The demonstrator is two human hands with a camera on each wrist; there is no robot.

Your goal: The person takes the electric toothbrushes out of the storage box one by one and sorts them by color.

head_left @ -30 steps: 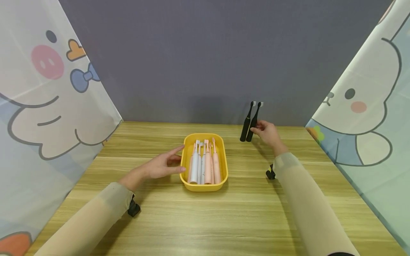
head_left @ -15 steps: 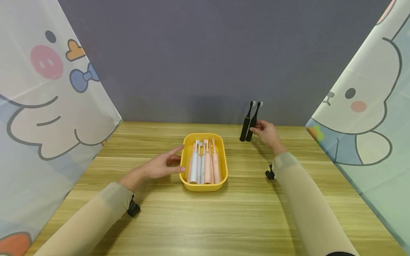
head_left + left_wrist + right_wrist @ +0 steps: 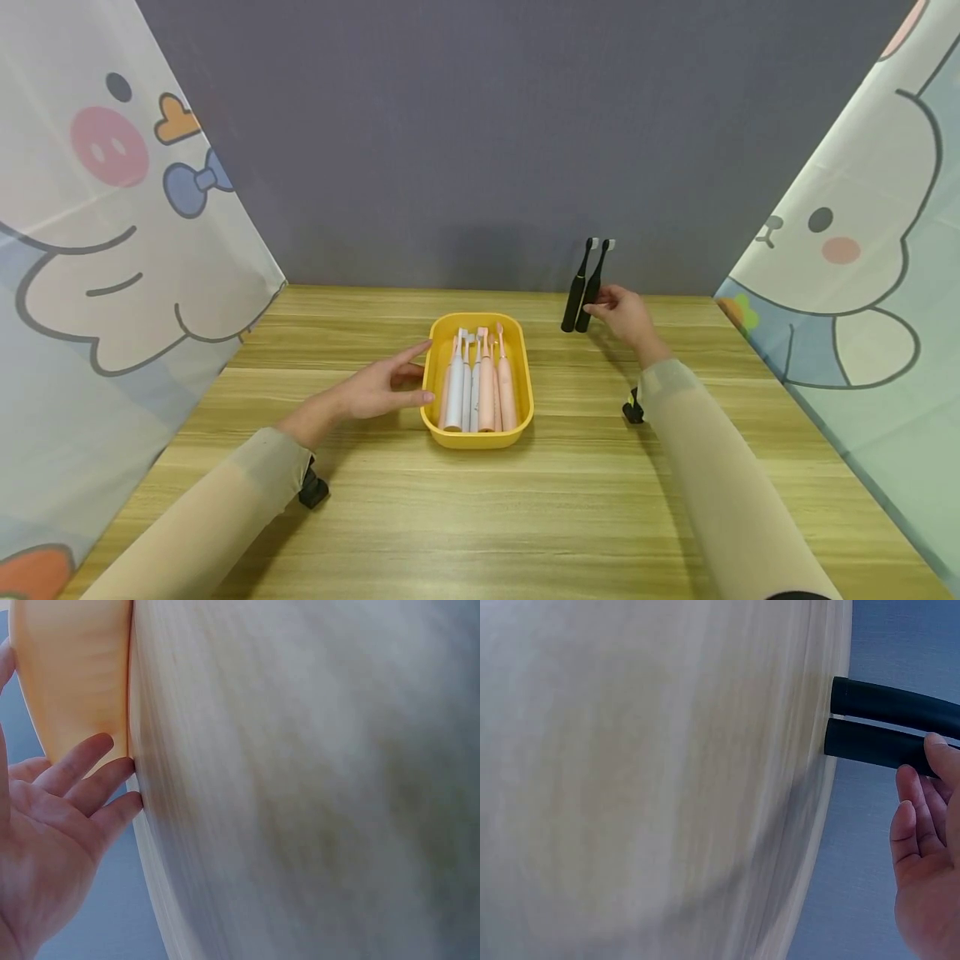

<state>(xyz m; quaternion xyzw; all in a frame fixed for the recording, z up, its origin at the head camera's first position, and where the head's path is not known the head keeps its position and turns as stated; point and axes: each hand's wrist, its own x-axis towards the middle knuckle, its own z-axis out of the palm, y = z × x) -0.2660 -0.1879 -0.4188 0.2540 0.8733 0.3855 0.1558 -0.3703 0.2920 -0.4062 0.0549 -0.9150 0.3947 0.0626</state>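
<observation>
Two black electric toothbrushes stand upright side by side near the back wall. My right hand (image 3: 626,317) pinches the nearer black electric toothbrush (image 3: 590,302) by its handle, thumb in front and fingers behind. Just left of it is the other black electric toothbrush (image 3: 573,304). A yellow tray (image 3: 480,441) lies mid-table, holding several white and pink electric toothbrushes (image 3: 487,396). At the tray's left side my left hand (image 3: 375,388) has its thumb and fingers spread, fingertips against the wall. In the left wrist view, fingers (image 3: 86,761) touch the yellow side.
The wooden table (image 3: 480,525) reaches back to a grey wall panel (image 3: 450,142). Cartoon-printed sheets, one with a pig-nosed figure (image 3: 112,208) and one with a rabbit (image 3: 840,242), flank it. Black wrist cameras are strapped under both sleeves.
</observation>
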